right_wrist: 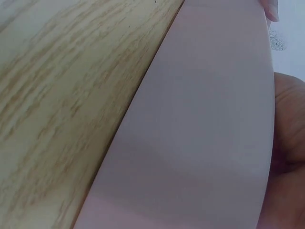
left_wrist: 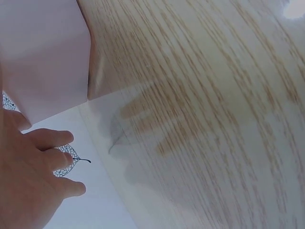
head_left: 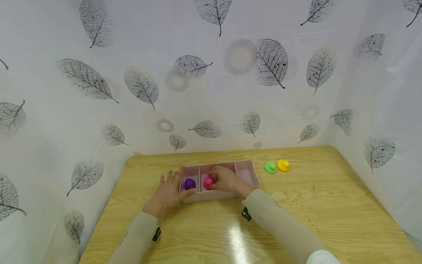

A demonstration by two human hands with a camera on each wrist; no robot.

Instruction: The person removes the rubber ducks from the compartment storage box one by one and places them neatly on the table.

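Note:
A pale pink box [head_left: 211, 197] with three compartments rests on the table. Inside its left compartment is a purple rubber duck [head_left: 189, 184]. My right hand [head_left: 227, 180] reaches over the front wall into the middle compartment and pinches a pink rubber duck [head_left: 208, 182]. At the box's left end, my left hand [head_left: 167, 192] has its fingers spread, the thumb along the front rim and the index finger by the left wall. The left wrist view shows those fingers extended beside the box wall [left_wrist: 45, 52]. In the right wrist view the front wall [right_wrist: 190, 114] hides most of my right hand.
To the right of the box, a green rubber duck [head_left: 270, 167] and a yellow rubber duck [head_left: 283, 165] sit side by side on the wooden table [head_left: 316, 205]. A white curtain [head_left: 211, 95] printed with leaves hangs behind the table and along both sides.

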